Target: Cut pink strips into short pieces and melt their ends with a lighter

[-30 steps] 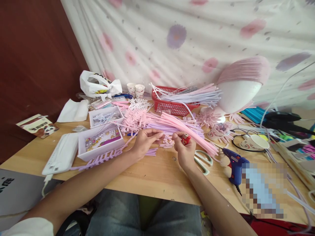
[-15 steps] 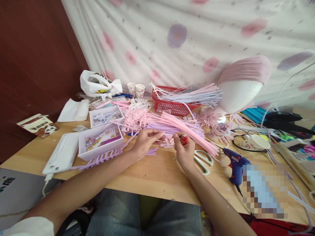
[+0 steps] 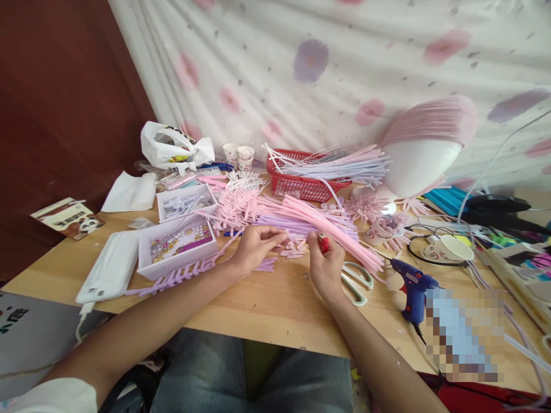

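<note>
My left hand [image 3: 253,249] pinches a small pink foam piece between thumb and fingertips, just in front of a heap of pink and lilac foam strips [image 3: 301,221] on the wooden table [image 3: 267,304]. A little to the right, my right hand [image 3: 326,265] is closed round a red lighter [image 3: 323,242], whose top points toward the left hand's fingertips. The two hands are a few centimetres apart. Loose pink cuttings [image 3: 293,251] lie between them.
Scissors [image 3: 357,282] and a blue glue gun [image 3: 412,285] lie right of my right hand. White trays of beads [image 3: 178,246] and a power strip [image 3: 107,267] stand left. A red basket [image 3: 301,183], a white foam head form [image 3: 419,160], cups and cables crowd the back and right.
My right hand has turned the lighter slightly and shifted a little toward the left hand. The left hand has kept its pinch in nearly the same place.
</note>
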The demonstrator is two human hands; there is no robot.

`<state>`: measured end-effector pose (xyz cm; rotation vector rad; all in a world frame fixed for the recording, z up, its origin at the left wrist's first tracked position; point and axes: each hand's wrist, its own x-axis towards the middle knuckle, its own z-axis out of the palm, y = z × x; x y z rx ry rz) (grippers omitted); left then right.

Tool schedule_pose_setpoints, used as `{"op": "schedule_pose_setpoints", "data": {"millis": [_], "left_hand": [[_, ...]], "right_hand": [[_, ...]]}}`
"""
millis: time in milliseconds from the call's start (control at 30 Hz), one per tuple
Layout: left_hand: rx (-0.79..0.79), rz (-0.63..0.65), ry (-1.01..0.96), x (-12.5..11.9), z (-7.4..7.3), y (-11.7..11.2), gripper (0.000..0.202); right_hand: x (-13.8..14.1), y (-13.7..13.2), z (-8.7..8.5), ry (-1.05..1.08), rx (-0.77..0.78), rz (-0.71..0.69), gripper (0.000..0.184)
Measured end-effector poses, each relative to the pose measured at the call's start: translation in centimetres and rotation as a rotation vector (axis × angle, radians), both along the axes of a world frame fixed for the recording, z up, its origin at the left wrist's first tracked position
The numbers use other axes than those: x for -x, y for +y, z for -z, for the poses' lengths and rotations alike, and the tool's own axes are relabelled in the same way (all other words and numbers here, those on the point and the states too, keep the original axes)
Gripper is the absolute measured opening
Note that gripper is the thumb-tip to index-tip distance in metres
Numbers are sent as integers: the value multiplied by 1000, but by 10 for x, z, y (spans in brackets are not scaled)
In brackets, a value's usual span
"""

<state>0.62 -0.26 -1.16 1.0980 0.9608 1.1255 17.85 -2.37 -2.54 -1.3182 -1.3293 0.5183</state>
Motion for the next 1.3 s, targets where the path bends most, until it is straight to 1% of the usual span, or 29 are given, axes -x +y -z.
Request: {"op": "schedule_pose_setpoints", "data": {"millis": [67,133,200,333,433,567,700,800,867,933,1000,1100,1200,1300], "left_hand": [[-42,-42,8,1,2,2,35],[-80,-79,29,1,4,4,33],[-95,-88,37,2,6,5,31],[-97,-58,18,1,6,4,31],[-86,-45,32,0,4,3,30],[-60,-57,50,-1,0,2,29],[-64,-59,56,0,-1,2,27],[-77,-65,65,0,0,2,26],[-77,-66,62,0,0,2,26],[-76,-64,59,0,2,2,26],[-72,-59,45,0,3,3,27],[-58,-47,6,0,5,3,29],[-35,-48,-4,0,4,3,31],[-5,-50,-16,-1,1,2,32]], "right_hand": [[-2,2,0,91,2,45,46],[-3,5,0,195,16,29,41],[-3,7,1,245,32,-11,38],[-3,7,1,206,49,-108,35],[-1,5,0,146,60,-150,32],[-1,4,2,127,72,-140,37],[-2,7,5,212,37,-69,43],[-2,8,4,226,59,-102,39],[-2,7,1,196,73,-138,33],[-1,6,-1,144,51,-137,28],[-2,5,-2,110,18,-106,30],[-3,6,-1,158,20,-80,33],[-4,6,1,215,61,-115,34],[-3,5,2,189,83,-153,31]]}}
